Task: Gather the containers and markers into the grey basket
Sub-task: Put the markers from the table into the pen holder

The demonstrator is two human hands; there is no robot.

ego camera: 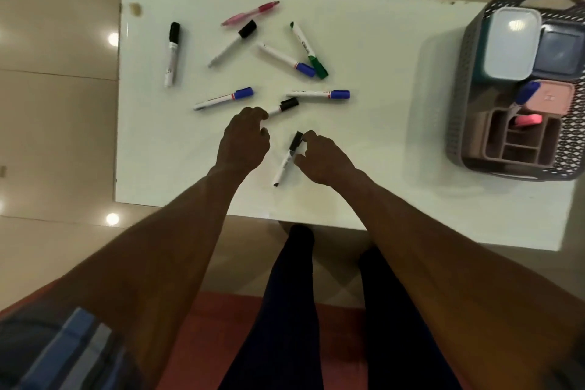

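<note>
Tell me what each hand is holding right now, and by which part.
The right hand pinches a black-capped marker at its cap end, the marker lying on the table. The left hand touches another black-capped marker's tail end; a grip cannot be told.

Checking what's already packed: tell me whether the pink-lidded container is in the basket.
In. The pink-lidded container sits inside the grey basket, a blue-capped marker across it.
</note>
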